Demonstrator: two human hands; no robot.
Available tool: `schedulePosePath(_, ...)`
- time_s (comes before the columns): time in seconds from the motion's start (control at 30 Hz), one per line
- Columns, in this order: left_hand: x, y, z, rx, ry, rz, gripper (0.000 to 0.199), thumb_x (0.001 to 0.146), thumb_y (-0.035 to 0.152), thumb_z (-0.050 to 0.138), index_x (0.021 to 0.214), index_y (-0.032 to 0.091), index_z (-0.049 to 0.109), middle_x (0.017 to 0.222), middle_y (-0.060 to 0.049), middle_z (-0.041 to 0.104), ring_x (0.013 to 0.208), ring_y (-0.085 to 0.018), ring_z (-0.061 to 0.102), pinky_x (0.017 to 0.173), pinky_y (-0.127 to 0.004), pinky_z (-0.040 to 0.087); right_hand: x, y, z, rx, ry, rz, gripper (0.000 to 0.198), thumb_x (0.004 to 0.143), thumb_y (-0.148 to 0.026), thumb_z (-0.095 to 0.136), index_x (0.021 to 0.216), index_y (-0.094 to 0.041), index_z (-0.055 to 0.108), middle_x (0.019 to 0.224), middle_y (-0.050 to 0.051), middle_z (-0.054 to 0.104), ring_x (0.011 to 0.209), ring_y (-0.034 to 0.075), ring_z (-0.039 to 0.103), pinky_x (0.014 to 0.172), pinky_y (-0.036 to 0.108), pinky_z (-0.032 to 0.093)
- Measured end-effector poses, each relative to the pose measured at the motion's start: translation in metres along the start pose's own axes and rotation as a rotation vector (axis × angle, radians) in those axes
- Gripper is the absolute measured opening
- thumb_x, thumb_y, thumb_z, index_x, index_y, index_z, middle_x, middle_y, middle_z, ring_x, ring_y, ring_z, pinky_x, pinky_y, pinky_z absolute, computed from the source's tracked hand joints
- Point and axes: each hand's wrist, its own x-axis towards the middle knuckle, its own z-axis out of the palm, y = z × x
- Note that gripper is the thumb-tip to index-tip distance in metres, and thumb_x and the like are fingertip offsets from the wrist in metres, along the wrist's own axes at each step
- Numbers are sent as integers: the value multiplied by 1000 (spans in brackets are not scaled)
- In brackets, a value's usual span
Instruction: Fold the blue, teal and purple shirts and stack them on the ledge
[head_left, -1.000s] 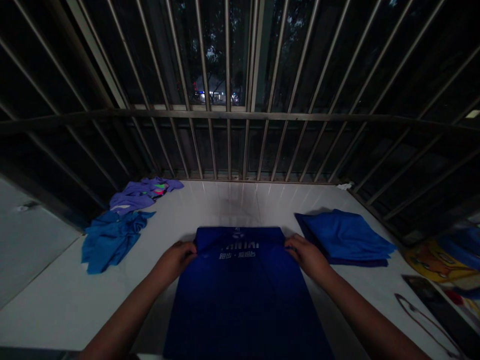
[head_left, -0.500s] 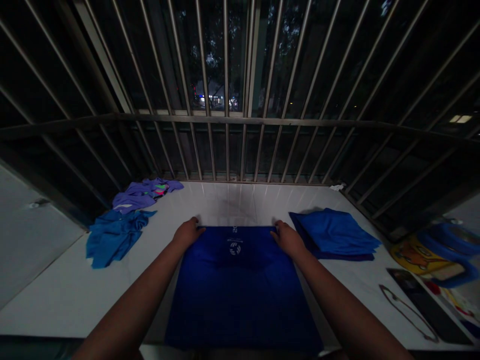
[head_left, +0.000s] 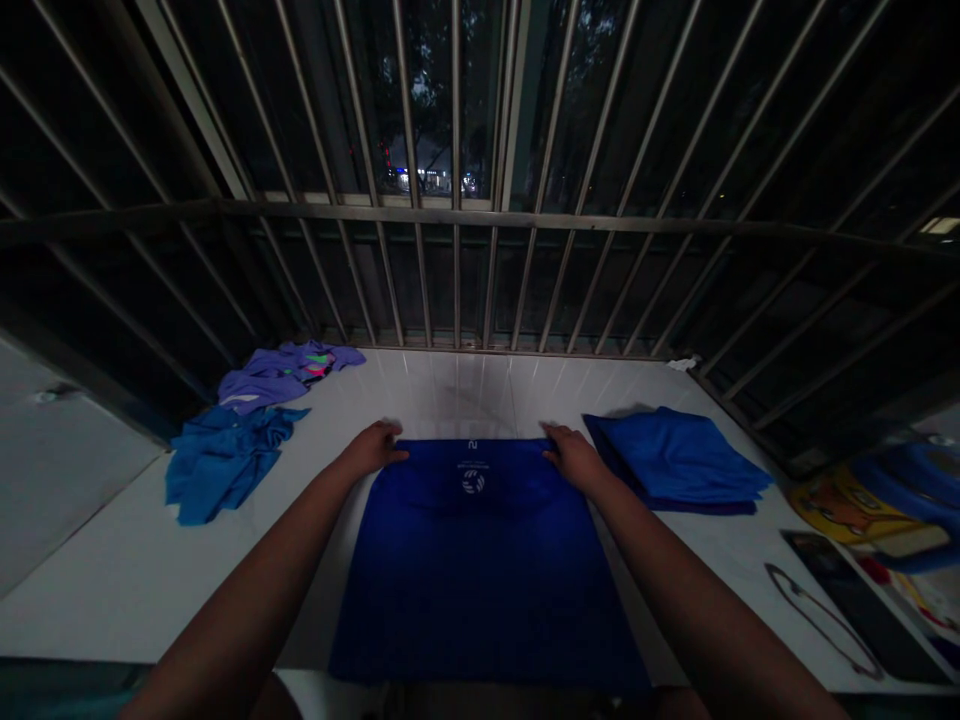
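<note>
A dark blue shirt (head_left: pixel 487 570), folded into a broad panel with a small white logo and lettering near its far edge, lies in front of me on the white ledge. At its far left corner, my left hand (head_left: pixel 375 449) is closed on the cloth, thumb along the edge. My right hand (head_left: pixel 576 457) holds the far right corner the same way. The near end of the shirt reaches the front edge of the ledge. To the right of my right hand sits a stack of folded blue cloth (head_left: pixel 679 460).
Crumpled purple clothing (head_left: pixel 274 375) and a crumpled lighter blue garment (head_left: pixel 225 460) lie at the left. Metal bars (head_left: pixel 457 215) close off the back. At the right are a phone-like dark slab (head_left: pixel 862 605), a thin cord loop (head_left: pixel 817 615) and a yellow-and-blue item (head_left: pixel 855 505).
The view has tilted down slightly, so everything sits a little higher in the picture. Both hands stay at the shirt's far corners, and the shirt keeps its place.
</note>
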Motion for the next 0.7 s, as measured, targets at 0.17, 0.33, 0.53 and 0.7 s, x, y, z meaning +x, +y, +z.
schedulePosePath(0.17, 22, 5, -12, -17, -114, 50, 19, 67, 34, 89, 70, 25, 72, 80, -1, 76, 86, -24, 74, 85, -32, 56, 21, 1, -9, -36, -69, 8, 33, 95, -17, 76, 127, -20, 82, 132, 13, 80, 123, 29, 73, 108, 34, 51)
schedulePosePath(0.33, 49, 21, -30, -40, -24, 26, 20, 72, 40, 83, 74, 25, 70, 77, 0, 75, 89, -26, 74, 86, -33, 56, 44, -2, -30, -53, 5, 58, 22, 99, -20, 72, 117, -17, 83, 126, 14, 78, 114, 27, 74, 102, 30, 49)
schedulePosePath(0.53, 53, 36, -58, -138, 157, 12, 21, 87, 45, 71, 92, 24, 67, 83, 0, 77, 82, -23, 75, 82, -32, 55, 47, -3, -65, -25, 154, 69, 28, 107, -21, 60, 129, -16, 76, 129, 16, 71, 113, 26, 70, 101, 30, 49)
schedulePosePath(0.7, 15, 39, -65, -224, 190, 41, 24, 90, 47, 69, 100, 25, 66, 84, 1, 78, 83, -22, 76, 79, -31, 56, 24, -2, -81, 19, 219, 4, 28, 107, -19, 57, 129, -16, 74, 128, 15, 69, 117, 25, 68, 106, 30, 49)
